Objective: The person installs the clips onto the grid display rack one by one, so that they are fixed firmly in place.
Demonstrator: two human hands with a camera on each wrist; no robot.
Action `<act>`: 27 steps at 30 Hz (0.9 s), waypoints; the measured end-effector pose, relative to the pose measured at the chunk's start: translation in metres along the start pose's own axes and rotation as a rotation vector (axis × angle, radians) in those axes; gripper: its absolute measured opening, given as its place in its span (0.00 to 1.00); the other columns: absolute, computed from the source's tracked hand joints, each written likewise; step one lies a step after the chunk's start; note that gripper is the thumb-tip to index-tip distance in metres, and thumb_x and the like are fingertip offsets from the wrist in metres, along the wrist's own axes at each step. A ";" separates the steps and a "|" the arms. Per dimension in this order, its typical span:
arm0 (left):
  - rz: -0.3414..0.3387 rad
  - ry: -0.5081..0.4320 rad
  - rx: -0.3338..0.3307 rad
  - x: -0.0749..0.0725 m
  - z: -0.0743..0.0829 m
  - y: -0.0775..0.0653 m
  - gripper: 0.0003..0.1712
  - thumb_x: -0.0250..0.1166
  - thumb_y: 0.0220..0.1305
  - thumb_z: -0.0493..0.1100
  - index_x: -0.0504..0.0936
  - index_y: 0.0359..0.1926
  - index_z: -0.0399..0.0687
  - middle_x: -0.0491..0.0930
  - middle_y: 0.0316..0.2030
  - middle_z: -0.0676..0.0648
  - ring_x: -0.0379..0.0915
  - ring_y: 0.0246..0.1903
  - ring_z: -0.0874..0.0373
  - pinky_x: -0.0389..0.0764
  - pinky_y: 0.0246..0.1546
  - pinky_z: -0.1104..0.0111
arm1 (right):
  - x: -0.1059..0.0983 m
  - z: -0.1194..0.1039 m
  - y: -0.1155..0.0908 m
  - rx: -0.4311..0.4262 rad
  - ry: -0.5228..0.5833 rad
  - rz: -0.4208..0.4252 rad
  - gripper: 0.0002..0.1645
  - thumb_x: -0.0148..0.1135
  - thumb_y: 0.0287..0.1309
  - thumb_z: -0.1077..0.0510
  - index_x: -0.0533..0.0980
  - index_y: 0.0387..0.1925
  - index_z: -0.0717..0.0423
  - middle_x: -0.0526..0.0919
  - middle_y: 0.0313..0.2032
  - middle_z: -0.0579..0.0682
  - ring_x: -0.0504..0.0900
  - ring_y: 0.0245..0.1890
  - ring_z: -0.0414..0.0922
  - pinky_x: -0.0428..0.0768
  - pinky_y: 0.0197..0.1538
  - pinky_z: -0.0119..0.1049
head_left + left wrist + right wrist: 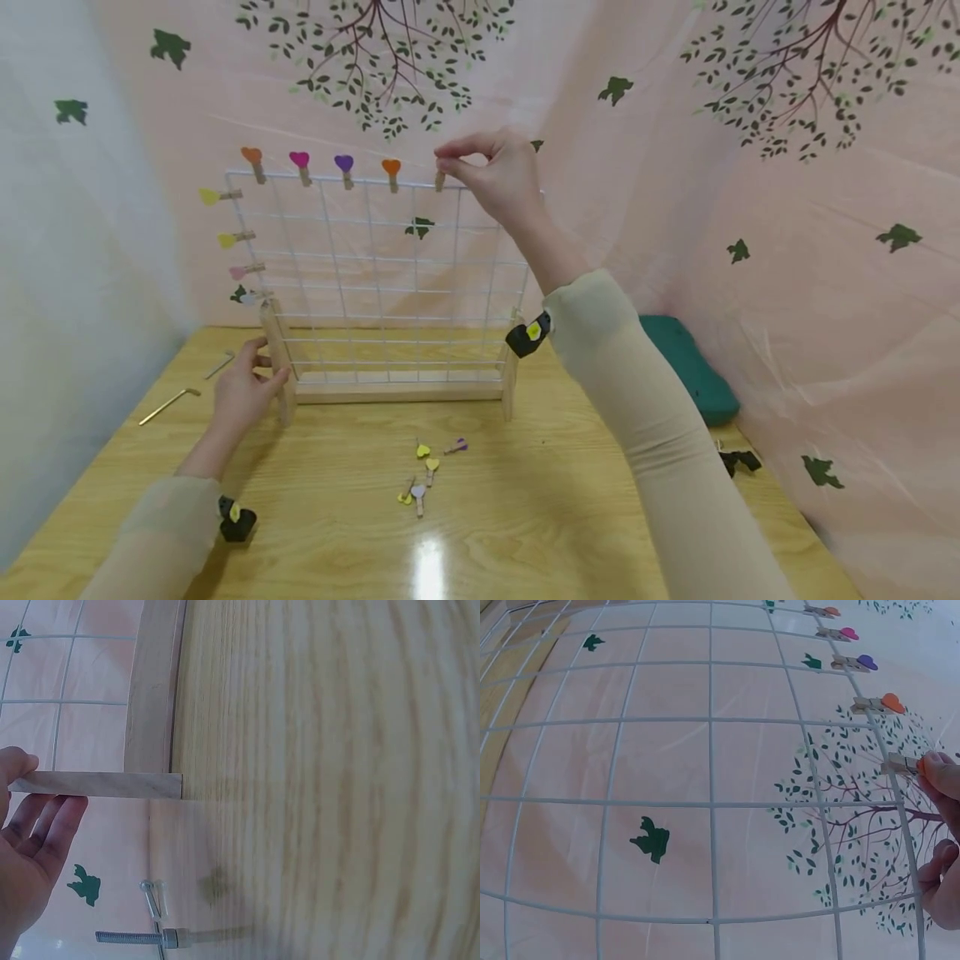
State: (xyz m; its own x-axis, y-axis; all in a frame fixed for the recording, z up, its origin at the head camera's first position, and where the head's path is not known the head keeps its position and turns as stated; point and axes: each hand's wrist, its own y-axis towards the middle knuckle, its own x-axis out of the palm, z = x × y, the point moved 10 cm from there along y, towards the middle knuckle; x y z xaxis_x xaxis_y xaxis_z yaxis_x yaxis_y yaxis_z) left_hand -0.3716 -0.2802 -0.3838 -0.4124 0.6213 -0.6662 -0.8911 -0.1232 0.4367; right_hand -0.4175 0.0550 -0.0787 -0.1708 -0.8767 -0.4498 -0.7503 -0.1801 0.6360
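Beige cloth covers both forearms. The right arm stretches up and forward, its wrist bent so that the right hand (498, 179) pinches a wooden clothespin (901, 763) between thumb and fingertips at the top wire of a white wire grid (711, 720). The clothespin's orange top is mostly hidden behind the thumb; it may be a heart like its neighbours'. Low on the other side, the left hand (243, 387) grips a flat, pale wooden side post (279, 358), thumb on one face and fingers on the other. Four heart-topped clothespins (344, 164) stand along the top wire, and more clothespins (227, 241) jut from the grid's left edge, the lowest hard to make out. Loose clothespins (418, 493) lie on the glossy wood-grain table (585, 500). The right sleeve partly hides a rounded green object (693, 375) before the leaf-printed pink cloth (585, 208).
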 end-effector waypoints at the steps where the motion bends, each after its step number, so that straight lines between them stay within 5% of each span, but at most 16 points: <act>1: 0.001 -0.002 0.000 0.000 0.000 0.000 0.29 0.59 0.59 0.45 0.62 0.58 0.37 0.76 0.36 0.34 0.76 0.25 0.46 0.72 0.18 0.68 | 0.003 0.001 0.000 0.007 -0.006 -0.014 0.09 0.68 0.44 0.51 0.84 0.30 0.47 0.84 0.32 0.40 0.75 0.44 0.33 0.61 0.55 0.25; 7: 0.013 -0.008 0.010 0.001 0.001 -0.002 0.29 0.59 0.58 0.45 0.63 0.57 0.37 0.76 0.36 0.35 0.75 0.25 0.46 0.71 0.19 0.68 | 0.011 0.004 -0.003 -0.009 -0.057 -0.051 0.09 0.65 0.46 0.48 0.83 0.31 0.44 0.83 0.33 0.38 0.71 0.33 0.37 0.63 0.41 0.27; 15: 0.025 -0.011 0.023 0.001 0.002 -0.001 0.28 0.60 0.58 0.44 0.63 0.57 0.37 0.77 0.35 0.34 0.75 0.24 0.46 0.71 0.19 0.67 | 0.007 -0.012 -0.016 -0.180 -0.100 -0.073 0.20 0.63 0.48 0.44 0.77 0.46 0.42 0.78 0.45 0.35 0.69 0.42 0.37 0.65 0.40 0.30; 22: 0.037 -0.007 0.025 -0.001 0.002 0.000 0.28 0.61 0.57 0.43 0.64 0.56 0.37 0.77 0.34 0.35 0.76 0.24 0.46 0.71 0.19 0.67 | 0.023 -0.013 -0.070 -0.374 -0.077 -0.151 0.20 0.63 0.50 0.48 0.77 0.46 0.48 0.80 0.44 0.39 0.72 0.39 0.37 0.69 0.38 0.33; 27: 0.048 -0.006 0.023 -0.003 0.002 0.000 0.28 0.61 0.56 0.43 0.64 0.56 0.37 0.77 0.34 0.35 0.76 0.24 0.46 0.71 0.19 0.68 | 0.062 0.029 -0.121 -0.328 -0.113 -0.352 0.24 0.62 0.49 0.45 0.74 0.49 0.46 0.78 0.45 0.39 0.72 0.40 0.36 0.71 0.39 0.31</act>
State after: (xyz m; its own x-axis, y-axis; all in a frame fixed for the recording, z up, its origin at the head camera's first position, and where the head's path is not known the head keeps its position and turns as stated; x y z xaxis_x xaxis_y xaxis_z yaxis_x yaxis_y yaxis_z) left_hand -0.3696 -0.2802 -0.3805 -0.4534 0.6197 -0.6406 -0.8657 -0.1352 0.4820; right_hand -0.3558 0.0351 -0.2012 -0.0249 -0.6869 -0.7263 -0.5378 -0.6032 0.5890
